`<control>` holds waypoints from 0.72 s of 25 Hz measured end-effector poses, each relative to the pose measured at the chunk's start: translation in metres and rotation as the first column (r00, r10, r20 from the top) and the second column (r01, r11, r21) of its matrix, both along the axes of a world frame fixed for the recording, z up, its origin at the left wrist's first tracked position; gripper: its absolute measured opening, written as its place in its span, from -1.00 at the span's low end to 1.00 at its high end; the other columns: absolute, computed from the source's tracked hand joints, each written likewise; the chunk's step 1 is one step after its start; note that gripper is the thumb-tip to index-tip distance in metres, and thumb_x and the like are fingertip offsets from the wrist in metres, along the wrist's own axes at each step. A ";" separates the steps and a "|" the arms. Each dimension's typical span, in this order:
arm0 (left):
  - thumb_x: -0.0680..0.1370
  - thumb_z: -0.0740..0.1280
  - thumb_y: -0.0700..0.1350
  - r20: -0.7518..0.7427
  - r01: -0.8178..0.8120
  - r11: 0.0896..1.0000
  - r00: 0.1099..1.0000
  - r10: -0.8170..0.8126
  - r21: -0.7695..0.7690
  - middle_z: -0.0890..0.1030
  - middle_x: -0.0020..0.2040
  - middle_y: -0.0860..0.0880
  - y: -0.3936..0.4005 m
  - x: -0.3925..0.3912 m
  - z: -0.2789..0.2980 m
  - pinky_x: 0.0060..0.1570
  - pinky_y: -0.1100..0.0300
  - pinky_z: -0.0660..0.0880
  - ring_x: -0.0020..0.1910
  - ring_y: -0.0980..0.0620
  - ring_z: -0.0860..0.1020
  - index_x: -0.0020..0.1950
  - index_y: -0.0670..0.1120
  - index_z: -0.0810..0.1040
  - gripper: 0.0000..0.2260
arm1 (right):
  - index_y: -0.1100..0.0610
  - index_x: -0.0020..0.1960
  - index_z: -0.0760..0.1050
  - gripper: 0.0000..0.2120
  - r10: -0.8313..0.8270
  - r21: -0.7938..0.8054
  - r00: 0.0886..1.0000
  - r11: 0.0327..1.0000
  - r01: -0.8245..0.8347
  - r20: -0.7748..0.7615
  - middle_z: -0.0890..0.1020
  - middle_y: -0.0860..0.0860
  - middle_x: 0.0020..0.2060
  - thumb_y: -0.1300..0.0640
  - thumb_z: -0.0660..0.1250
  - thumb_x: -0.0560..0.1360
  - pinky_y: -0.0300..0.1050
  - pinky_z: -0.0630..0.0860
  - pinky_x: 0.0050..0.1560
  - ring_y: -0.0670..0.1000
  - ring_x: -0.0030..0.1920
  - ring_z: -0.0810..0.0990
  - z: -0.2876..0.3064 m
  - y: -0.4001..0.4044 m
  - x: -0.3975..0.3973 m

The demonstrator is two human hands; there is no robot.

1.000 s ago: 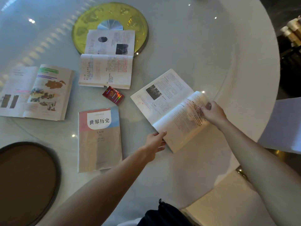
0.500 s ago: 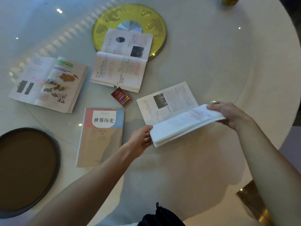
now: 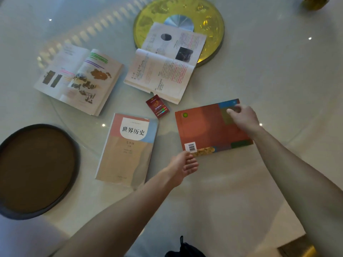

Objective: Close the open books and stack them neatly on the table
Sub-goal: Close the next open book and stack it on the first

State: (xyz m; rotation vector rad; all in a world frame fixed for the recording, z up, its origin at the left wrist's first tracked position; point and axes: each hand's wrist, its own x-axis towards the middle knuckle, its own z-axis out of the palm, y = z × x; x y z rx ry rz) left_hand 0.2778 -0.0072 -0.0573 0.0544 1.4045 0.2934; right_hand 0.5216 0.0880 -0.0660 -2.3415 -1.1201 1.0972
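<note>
Now | red book (image 3: 207, 127) shut, earlier open | left hand (image 3: 182, 166) pinching corner | right hand (image 3: 243, 118) flat, unclenched

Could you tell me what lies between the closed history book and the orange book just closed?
Bare table; the small red box sits beyond the gap, in the head view.

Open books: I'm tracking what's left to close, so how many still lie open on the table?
2. One open book lies at the far left with highlighted pages; the other open book lies partly on the gold disc. None seems hidden.
</note>
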 end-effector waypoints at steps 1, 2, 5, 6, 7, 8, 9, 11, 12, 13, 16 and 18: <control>0.65 0.14 -0.15 0.008 0.013 1.000 1.000 -0.013 -0.008 0.47 -0.22 -0.10 -0.003 0.004 -0.002 -0.39 0.25 0.60 -0.35 0.00 0.54 -0.20 -0.11 0.43 -0.76 | 0.21 0.55 0.36 -0.41 0.193 -0.012 0.967 0.981 -0.194 0.168 0.51 0.19 0.41 -0.03 0.34 0.60 0.14 0.42 0.40 0.21 0.42 0.47 -0.006 0.007 -0.007; 0.65 0.14 -0.17 0.017 0.033 0.999 0.999 -0.032 -0.014 0.49 -0.19 -0.11 -0.007 0.007 -0.003 -0.35 0.23 0.62 -0.31 -0.01 0.57 -0.17 -0.11 0.44 -0.78 | 0.17 0.60 0.29 -0.38 0.377 -0.043 0.877 0.923 -0.382 0.296 0.39 0.19 0.53 0.00 0.33 0.60 0.17 0.31 0.48 0.22 0.54 0.33 -0.009 0.013 -0.013; 0.66 0.19 -0.14 0.056 0.007 0.999 0.998 -0.005 -0.033 0.57 -0.05 -0.15 -0.009 0.015 -0.005 -0.24 0.17 0.63 -0.19 -0.04 0.63 0.03 -0.19 0.48 -0.86 | 0.05 0.67 0.13 -0.33 0.685 -0.216 0.628 0.721 -0.659 0.369 0.15 0.06 0.68 0.02 0.25 0.60 0.28 -0.01 0.61 0.13 0.67 0.04 -0.014 0.027 -0.021; 0.65 0.23 -0.13 0.063 -0.012 0.999 0.998 0.014 -0.035 0.57 0.01 -0.16 -0.007 0.017 -0.003 -0.19 0.15 0.63 -0.15 -0.05 0.64 0.12 -0.21 0.48 -0.84 | 0.03 0.66 0.15 -0.34 0.701 -0.252 0.615 0.708 -0.659 0.362 0.18 0.04 0.67 0.00 0.23 0.60 0.31 -0.05 0.60 0.11 0.67 0.06 -0.014 0.028 -0.021; 0.64 0.27 -0.12 0.067 -0.033 0.999 0.997 0.036 -0.037 0.57 0.07 -0.18 -0.005 0.017 -0.002 -0.14 0.13 0.62 -0.10 -0.06 0.64 0.19 -0.23 0.46 -0.78 | 0.03 0.63 0.21 -0.36 0.697 -0.270 0.611 0.713 -0.647 0.377 0.25 0.06 0.63 -0.02 0.23 0.58 0.33 -0.04 0.59 0.13 0.64 0.13 -0.013 0.029 -0.021; 0.62 0.31 -0.11 0.066 -0.065 0.997 0.996 0.068 -0.042 0.56 0.11 -0.19 -0.004 0.016 -0.002 -0.08 0.11 0.61 -0.04 -0.08 0.64 0.24 -0.25 0.44 -0.72 | 0.04 0.58 0.29 -0.39 0.692 -0.289 0.593 0.716 -0.635 0.411 0.35 0.09 0.57 -0.05 0.25 0.55 0.34 0.03 0.58 0.17 0.59 0.23 -0.010 0.029 -0.021; 0.60 0.35 -0.10 0.063 -0.101 0.994 0.993 0.104 -0.047 0.56 0.15 -0.21 -0.004 0.014 -0.002 -0.03 0.10 0.60 0.03 -0.11 0.63 0.28 -0.26 0.43 -0.66 | 0.06 0.52 0.36 -0.42 0.688 -0.313 0.568 0.718 -0.621 0.451 0.42 0.12 0.49 -0.07 0.26 0.53 0.32 0.14 0.54 0.21 0.51 0.33 -0.006 0.028 -0.021; 0.57 0.39 -0.10 0.059 -0.159 0.985 0.985 0.163 -0.064 0.54 0.19 -0.23 -0.005 0.010 -0.002 0.04 0.09 0.59 0.12 -0.12 0.59 0.26 -0.26 0.43 -0.65 | 0.11 0.40 0.46 -0.46 0.680 -0.363 0.557 0.729 -0.580 0.477 0.53 0.14 0.35 -0.14 0.31 0.51 0.21 0.36 0.39 0.24 0.37 0.44 0.001 0.023 -0.018; 0.57 0.40 -0.11 0.062 -0.172 0.983 0.982 0.176 -0.066 0.54 0.19 -0.23 -0.006 0.009 -0.003 0.06 0.08 0.58 0.15 -0.13 0.59 0.24 -0.24 0.43 -0.67 | 0.12 0.33 0.48 -0.47 0.669 -0.377 0.593 0.743 -0.553 0.447 0.56 0.14 0.29 -0.18 0.33 0.50 0.16 0.43 0.29 0.23 0.32 0.48 0.003 0.017 -0.014; 0.57 0.39 -0.13 0.061 -0.177 0.982 0.982 0.181 -0.057 0.54 0.20 -0.23 -0.006 0.008 -0.005 0.09 0.08 0.58 0.16 -0.13 0.58 0.25 -0.22 0.45 -0.69 | 0.12 0.25 0.49 -0.49 0.652 -0.388 0.649 0.756 -0.526 0.391 0.59 0.14 0.23 -0.21 0.36 0.48 0.11 0.47 0.18 0.22 0.26 0.52 0.004 0.008 -0.010; 0.54 0.40 -0.20 -0.026 -0.137 0.990 0.990 0.138 0.038 0.57 0.14 -0.21 -0.003 0.006 -0.008 0.10 0.12 0.57 0.16 -0.12 0.59 0.28 -0.19 0.48 -0.68 | 0.08 0.01 0.45 -0.55 0.557 -0.415 0.794 0.800 -0.433 0.244 0.64 0.10 0.01 -0.29 0.38 0.44 0.06 0.53 -0.04 0.15 0.03 0.61 0.003 -0.030 -0.001; 0.53 0.42 -0.20 -0.101 -0.050 0.994 0.993 0.060 0.100 0.64 0.09 -0.17 0.000 0.001 -0.011 0.01 0.17 0.57 0.08 -0.06 0.64 0.21 -0.19 0.53 -0.73 | 0.09 0.00 0.49 -0.59 0.452 -0.377 0.875 0.851 -0.364 0.174 0.64 0.06 -0.07 -0.24 0.42 0.46 0.08 0.59 -0.03 0.12 -0.04 0.63 0.006 -0.054 -0.002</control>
